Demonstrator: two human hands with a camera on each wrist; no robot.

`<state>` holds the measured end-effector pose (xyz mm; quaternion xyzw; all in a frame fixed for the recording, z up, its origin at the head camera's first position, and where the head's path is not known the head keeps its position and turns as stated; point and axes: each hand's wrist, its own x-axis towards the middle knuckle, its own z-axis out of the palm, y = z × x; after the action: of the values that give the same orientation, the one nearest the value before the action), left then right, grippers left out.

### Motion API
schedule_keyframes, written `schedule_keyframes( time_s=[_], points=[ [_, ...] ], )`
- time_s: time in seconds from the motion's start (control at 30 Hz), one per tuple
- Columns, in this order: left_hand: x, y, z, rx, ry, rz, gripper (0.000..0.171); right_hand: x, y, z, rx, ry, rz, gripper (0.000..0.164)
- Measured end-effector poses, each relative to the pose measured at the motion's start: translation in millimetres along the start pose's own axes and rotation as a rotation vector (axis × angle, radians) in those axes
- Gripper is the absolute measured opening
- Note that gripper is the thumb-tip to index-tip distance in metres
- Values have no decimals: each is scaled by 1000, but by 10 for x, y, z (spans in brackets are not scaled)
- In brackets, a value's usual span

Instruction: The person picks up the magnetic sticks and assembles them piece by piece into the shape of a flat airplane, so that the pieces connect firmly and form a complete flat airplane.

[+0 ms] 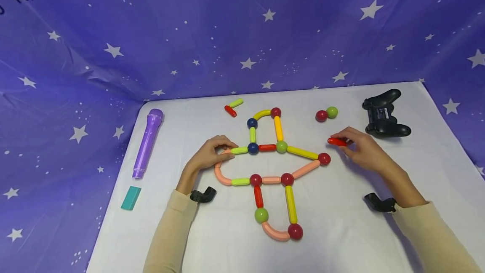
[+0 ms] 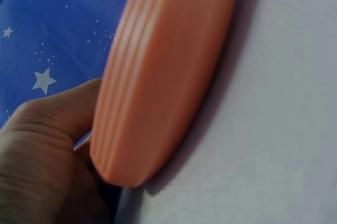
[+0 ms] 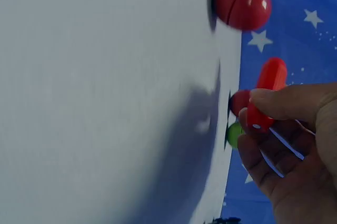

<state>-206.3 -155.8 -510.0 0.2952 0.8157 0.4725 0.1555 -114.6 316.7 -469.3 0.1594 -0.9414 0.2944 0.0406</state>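
A figure of rods and balls lies flat on the white table. At its left end my left hand (image 1: 212, 152) pinches a pink curved rod (image 1: 218, 172) between thumb and fingers, where it meets a lime rod (image 1: 239, 151). Large in the left wrist view, the pink curved rod (image 2: 163, 77) partly hides the fingers. My right hand (image 1: 362, 148) holds a short red rod (image 3: 271, 79) between thumb and fingertips, above the table in the right wrist view. The figure's pointed right end is a dark red ball (image 1: 324, 159), left of that hand and joined to yellow and pink rods.
A loose red ball (image 1: 321, 116) and green ball (image 1: 331, 112) sit behind the right hand, near a black game controller (image 1: 382, 115). At the back lie a small red rod (image 1: 230, 111) and lime rod (image 1: 236, 103). On the left are a purple microphone (image 1: 148, 143) and teal block (image 1: 131, 198).
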Motion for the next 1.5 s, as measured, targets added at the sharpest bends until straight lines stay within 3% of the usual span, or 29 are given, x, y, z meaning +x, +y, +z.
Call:
schedule_keyframes(
  time_s=[0.27,0.43,0.73,1.13,1.37,1.5],
  points=[
    [4,-16,-20,10,-5,12,27,51,67,-55,-44,-165,-2,39],
    [4,-14,-13,14,-4,14,26,77,47,-36,-58,-197,-20,38],
    [1,-19,1,6,-3,10,26,79,-29,30,-58,-176,-75,42],
    [19,-7,2,11,-6,12,25,76,-5,9,-17,-164,-26,42],
    [12,-3,0,0,6,-6,25,448,164,-82,27,36,11,37],
    [3,-23,34,-9,11,-11,27,678,277,-86,26,-9,106,44]
  ],
)
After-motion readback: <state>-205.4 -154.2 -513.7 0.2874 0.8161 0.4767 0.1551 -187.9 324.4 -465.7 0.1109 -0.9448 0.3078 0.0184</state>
